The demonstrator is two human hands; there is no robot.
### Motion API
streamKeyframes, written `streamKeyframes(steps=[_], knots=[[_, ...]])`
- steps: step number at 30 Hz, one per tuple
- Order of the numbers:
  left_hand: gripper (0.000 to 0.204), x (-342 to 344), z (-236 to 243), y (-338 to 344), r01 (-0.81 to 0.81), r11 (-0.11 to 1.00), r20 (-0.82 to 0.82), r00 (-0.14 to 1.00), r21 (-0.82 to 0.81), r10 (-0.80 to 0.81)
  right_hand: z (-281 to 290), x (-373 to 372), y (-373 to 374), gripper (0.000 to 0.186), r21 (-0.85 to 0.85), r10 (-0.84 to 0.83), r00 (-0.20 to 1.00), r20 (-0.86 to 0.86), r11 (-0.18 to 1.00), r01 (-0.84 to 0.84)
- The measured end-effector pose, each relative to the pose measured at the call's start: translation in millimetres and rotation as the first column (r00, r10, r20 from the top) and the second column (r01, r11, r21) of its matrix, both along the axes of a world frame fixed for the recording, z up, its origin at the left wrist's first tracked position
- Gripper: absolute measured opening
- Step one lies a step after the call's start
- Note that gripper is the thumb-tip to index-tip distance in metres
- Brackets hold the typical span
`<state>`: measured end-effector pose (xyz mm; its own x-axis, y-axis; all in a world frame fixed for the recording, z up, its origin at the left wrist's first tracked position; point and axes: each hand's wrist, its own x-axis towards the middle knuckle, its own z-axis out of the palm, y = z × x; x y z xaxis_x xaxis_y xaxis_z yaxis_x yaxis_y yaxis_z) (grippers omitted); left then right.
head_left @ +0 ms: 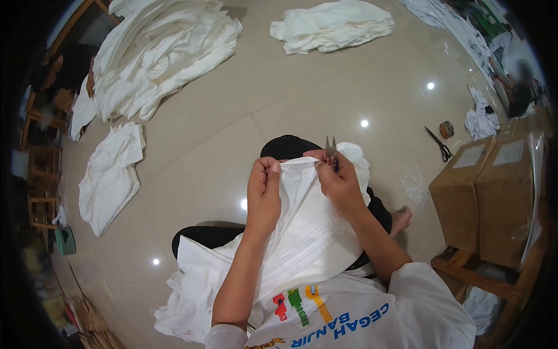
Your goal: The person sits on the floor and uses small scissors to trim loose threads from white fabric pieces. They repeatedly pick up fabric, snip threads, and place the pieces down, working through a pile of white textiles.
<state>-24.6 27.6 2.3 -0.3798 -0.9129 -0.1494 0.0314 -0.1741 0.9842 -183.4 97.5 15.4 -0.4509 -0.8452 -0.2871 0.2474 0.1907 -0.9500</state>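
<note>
A white cloth garment lies across my lap, its upper edge stretched between my two hands. My left hand pinches that edge at its left end, thumb against the fingers. At the other end my right hand grips the same edge between thumb and fingers. Small metal thread snips are also in my right hand, blades pointing up and away from me. More white cloth bunches behind the right hand, and another heap rests beside my left leg.
Piles of white cloth lie on the tiled floor: a large heap, a flat stack and a smaller stack. To the right are black scissors, a tape roll, thread scraps and cardboard boxes.
</note>
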Motion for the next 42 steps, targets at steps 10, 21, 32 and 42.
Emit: streamKeyframes(steps=[10, 21, 32, 42], knots=[[0.015, -25, 8, -7, 0.163, 0.983, -0.086, 0.984, 0.085, -0.156, 8, -20, -6, 0.02, -0.031, 0.054, 0.974, 0.219, 0.998, -0.049], [0.035, -18, 15, -21, 0.319, 0.946, -0.007, 0.948, -0.052, -0.319, 14, -39, -13, 0.035, 0.027, 0.167, 0.98, 0.112, 0.985, -0.171], [0.026, -14, 26, -31, 0.431, 0.893, 0.171, 0.897, -0.134, -0.407, 30, -56, -30, 0.036, 0.152, 0.344, 0.939, -0.005, 0.928, -0.34], [0.022, -4, 17, -32, 0.449, 0.887, 0.196, 0.884, -0.107, -0.424, 10, -55, -13, 0.038, 0.035, 0.304, 0.924, 0.231, 0.947, -0.32]])
